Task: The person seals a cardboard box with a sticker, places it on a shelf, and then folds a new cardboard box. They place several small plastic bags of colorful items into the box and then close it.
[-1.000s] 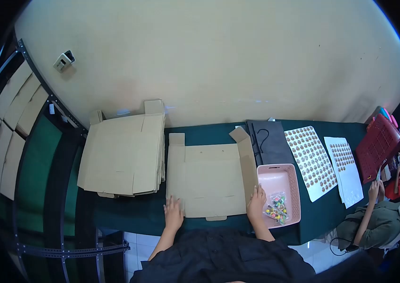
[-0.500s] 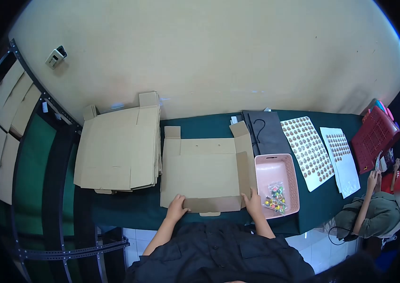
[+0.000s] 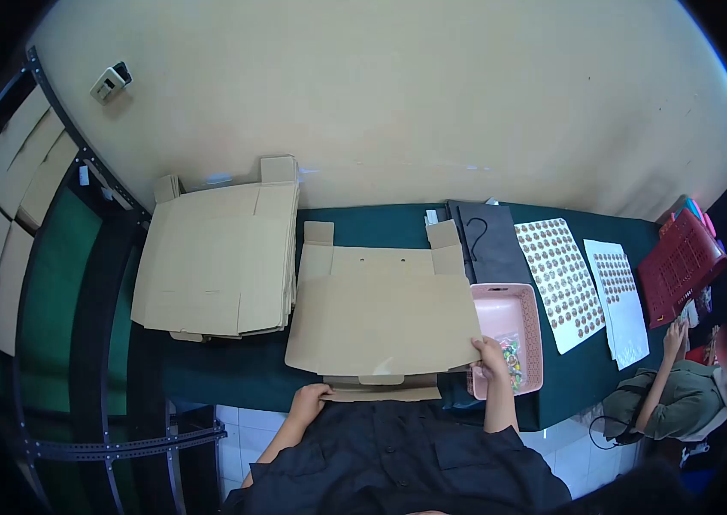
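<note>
A partly folded cardboard box (image 3: 385,322) lies in front of me, its broad brown panel covering most of the inside. Two small flaps stand out at its far corners. My right hand (image 3: 490,356) grips the panel's right edge near the front corner, over the rim of the pink basket (image 3: 533,322). Below the panel, my left hand (image 3: 307,403) pinches the left end of a narrow front strip (image 3: 385,393) of cardboard. Small bags of colourful pieces (image 3: 511,356) lie in the basket, partly hidden behind my right hand.
Flat cardboard boxes (image 3: 213,257) are stacked at left. Beyond the basket are a black folder-like item with a cord (image 3: 488,232), sticker sheets (image 3: 559,283) and a maroon basket (image 3: 681,266). Another person (image 3: 677,399) sits at far right; a metal rack (image 3: 80,335) stands at left.
The box's inside was open to view; now a broad panel covers it. My right hand has moved to the right and up, my left hand down and slightly left.
</note>
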A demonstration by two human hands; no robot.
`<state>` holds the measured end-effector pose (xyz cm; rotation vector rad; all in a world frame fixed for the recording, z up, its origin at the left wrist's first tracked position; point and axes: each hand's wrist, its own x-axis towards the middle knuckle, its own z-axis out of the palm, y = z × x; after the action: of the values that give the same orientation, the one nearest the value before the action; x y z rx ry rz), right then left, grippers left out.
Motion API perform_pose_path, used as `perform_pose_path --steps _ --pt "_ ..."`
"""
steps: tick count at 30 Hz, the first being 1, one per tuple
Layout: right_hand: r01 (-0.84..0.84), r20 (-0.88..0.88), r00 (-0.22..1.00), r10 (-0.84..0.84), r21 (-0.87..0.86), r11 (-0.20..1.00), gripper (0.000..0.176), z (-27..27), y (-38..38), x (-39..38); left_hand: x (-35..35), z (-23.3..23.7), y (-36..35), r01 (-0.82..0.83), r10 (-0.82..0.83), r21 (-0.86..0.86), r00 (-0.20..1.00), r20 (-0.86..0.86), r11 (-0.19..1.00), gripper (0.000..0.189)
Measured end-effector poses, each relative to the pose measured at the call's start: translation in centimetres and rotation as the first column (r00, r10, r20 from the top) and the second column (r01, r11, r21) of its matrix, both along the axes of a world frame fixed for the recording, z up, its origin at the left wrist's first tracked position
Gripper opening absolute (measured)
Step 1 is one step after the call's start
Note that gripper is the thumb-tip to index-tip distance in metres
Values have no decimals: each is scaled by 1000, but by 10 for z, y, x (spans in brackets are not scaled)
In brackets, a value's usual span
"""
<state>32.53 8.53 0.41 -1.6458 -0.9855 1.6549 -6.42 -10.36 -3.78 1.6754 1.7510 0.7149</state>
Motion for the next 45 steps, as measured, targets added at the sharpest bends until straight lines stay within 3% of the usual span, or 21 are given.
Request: perform_pose_path --steps 3,5,6,7,9,12,16,23,25,26,27,28,29,31,33,37,39,40,41,43,45 --pt "50 -176 983 -61 -68 996 28 24 14 -2 -1 2 1 5 -6 21 1000 18 1000 27" --pt "325 -493 774 -397 -229 918 25 33 27 -10 -1 1 3 13 -13 22 1000 18 1000 26" --pt "242 -721 592 -361 -268 932 22 24 40 -5 -1 0 3 21 -21 -3 1000 -4 1000 26" --pt "241 -722 592 -358 -265 934 22 14 51 -4 -2 -1 4 28 -28 -27 999 -26 999 25" --pt "335 -865 314 -391 -285 898 22 24 79 -20 -1 6 6 19 -20 -41 999 -30 999 25" --pt "170 -965 209 -160 -125 977 29 42 113 -46 0 12 6 -12 9 -73 999 -42 997 24" --pt "177 -956 275 -106 -57 983 32 27 160 -79 1 5 -1 -76 76 -92 997 -3 993 26" --pt "147 -929 371 12 72 987 46 63 234 -105 0 2 -1 -88 91 -119 996 24 989 23" --pt "138 -894 445 -42 23 990 56 63 251 -109 -1 5 1 -85 90 -132 995 30 988 21" --pt "105 -500 860 103 371 923 56 58 258 -113 -1 6 2 -85 91 -144 995 38 986 23" --pt "-109 73 994 81 616 780 57 52 263 -117 -2 6 3 -84 92 -155 995 45 984 26" --pt "-419 597 796 -99 662 622 59 45 268 -119 -2 6 4 -100 108 -168 993 40 981 25" --pt "-418 596 797 -102 665 620 59 38 270 -119 -2 4 4 -99 107 -164 993 39 981 25" --pt "-671 867 490 91 308 675 63 17 266 -115 -4 -2 5 -115 135 -249 989 63 962 23" --pt "-709 915 373 153 175 684 68 -19 268 -107 -4 -5 6 -112 133 -244 989 71 963 22" --pt "-612 876 455 159 179 770 66 -58 254 -100 -3 11 11 -97 114 -264 992 53 960 20" --pt "-664 887 367 280 39 747 64 -44 250 -102 -3 15 14 -56 74 -296 996 52 954 17" --pt "-565 854 489 180 152 811 52 -38 245 -104 -4 14 15 -23 42 -333 998 50 943 15" --pt "-561 853 489 181 149 814 52 -37 244 -102 -2 12 15 -18 37 -337 998 50 941 15" --pt "-398 683 725 -89 520 756 44 -36 238 -100 2 9 12 55 -21 -392 996 92 918 15" --pt "-373 672 731 -116 536 757 44 -30 231 -104 1 17 15 80 -27 -374 989 143 924 17"
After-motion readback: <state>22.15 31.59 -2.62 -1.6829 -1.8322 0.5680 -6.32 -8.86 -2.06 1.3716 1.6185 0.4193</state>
